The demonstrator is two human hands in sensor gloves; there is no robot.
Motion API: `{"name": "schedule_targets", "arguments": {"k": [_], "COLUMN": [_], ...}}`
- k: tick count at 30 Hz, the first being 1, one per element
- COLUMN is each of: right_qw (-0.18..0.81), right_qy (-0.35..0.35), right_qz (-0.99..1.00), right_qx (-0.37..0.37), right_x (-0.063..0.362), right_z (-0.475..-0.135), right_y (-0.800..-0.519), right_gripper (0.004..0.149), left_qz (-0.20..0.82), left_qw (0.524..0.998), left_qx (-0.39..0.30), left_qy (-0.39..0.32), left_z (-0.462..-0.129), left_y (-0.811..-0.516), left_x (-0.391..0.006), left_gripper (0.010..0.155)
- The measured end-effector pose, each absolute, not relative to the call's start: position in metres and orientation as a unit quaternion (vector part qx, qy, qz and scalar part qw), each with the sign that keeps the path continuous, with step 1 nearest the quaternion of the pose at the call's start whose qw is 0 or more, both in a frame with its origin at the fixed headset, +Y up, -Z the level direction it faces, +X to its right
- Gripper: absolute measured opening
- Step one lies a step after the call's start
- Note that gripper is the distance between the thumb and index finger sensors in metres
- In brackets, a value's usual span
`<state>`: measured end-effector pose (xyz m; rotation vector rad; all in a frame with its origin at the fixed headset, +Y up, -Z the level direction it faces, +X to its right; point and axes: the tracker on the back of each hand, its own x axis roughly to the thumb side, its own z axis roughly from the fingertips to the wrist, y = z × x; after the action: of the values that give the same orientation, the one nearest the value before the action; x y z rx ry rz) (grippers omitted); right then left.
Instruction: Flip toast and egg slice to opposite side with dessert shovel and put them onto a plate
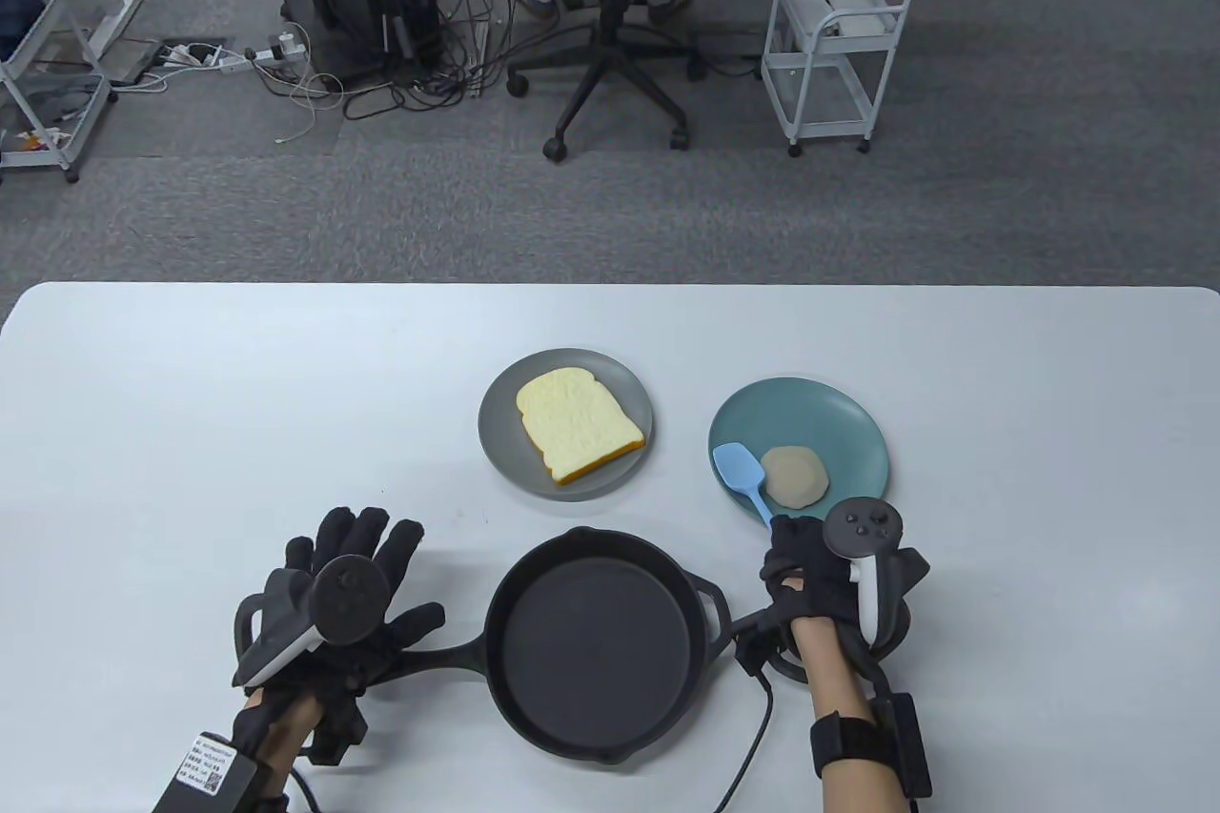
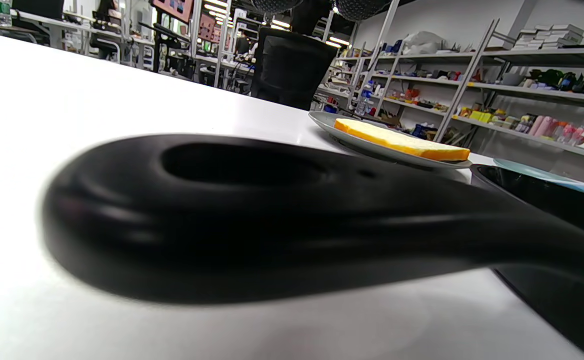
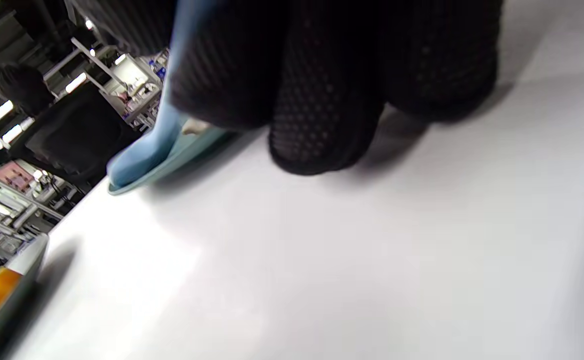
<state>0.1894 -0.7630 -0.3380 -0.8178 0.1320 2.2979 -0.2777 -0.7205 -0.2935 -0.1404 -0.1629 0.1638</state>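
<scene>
Toast (image 1: pixel 579 427) lies on a grey plate (image 1: pixel 505 451), egg (image 1: pixel 794 477) on a blue plate (image 1: pixel 848 422) beside an empty pan (image 1: pixel 591 637), as the right hand (image 1: pixel 805 570) grips the shovel (image 1: pixel 743 470) and the left hand (image 1: pixel 357 599) rests flat, fingers spread, over the pan's handle.

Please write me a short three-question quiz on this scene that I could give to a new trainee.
1. True or false: the toast lies in the black pan.
2. Which plate holds the egg slice? A) grey plate B) blue plate C) neither
3. Fill in: the right hand grips the handle of the light blue ____, whose blade rests on the blue plate beside the egg slice.

Key:
1. False; it lies on the grey plate, and the pan holds nothing.
2. B
3. Dessert shovel; meanwhile the left hand rests with straight fingers over the pan's handle.
</scene>
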Motion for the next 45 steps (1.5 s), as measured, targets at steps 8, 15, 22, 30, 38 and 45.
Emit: {"name": "schedule_targets", "arguments": {"k": [8, 15, 22, 30, 38, 45], "right_qw": [0.271, 0.253, 0.259, 0.231, 0.195, 0.158], "right_qy": [0.076, 0.065, 0.067, 0.025, 0.026, 0.099], "right_qz": [0.919, 0.928, 0.931, 0.952, 0.975, 0.973], "right_qx": [-0.276, -0.264, -0.249, -0.198, -0.106, -0.135], "right_x": [0.186, 0.188, 0.195, 0.18, 0.104, 0.042], "right_z": [-0.333, -0.323, -0.308, -0.288, -0.313, -0.379], "right_y": [-0.748, -0.744, -0.731, -0.699, -0.673, -0.688], "right_gripper": [0.065, 0.069, 0.074, 0.073, 0.073, 0.075], "left_qz": [0.075, 0.074, 0.076, 0.074, 0.069, 0.07], "left_qw": [0.991, 0.99, 0.99, 0.99, 0.99, 0.989], "left_qx": [-0.078, -0.077, -0.075, -0.073, -0.075, -0.076], "left_qy": [-0.084, -0.087, -0.088, -0.095, -0.1, -0.103], "left_z": [-0.293, -0.293, -0.294, -0.293, -0.293, -0.293], "left_y": [-0.722, -0.723, -0.723, -0.723, -0.723, -0.725], "left_x": [-0.276, -0.275, -0.274, -0.272, -0.27, -0.269], "left_gripper": [0.096, 0.096, 0.096, 0.096, 0.095, 0.095]}}
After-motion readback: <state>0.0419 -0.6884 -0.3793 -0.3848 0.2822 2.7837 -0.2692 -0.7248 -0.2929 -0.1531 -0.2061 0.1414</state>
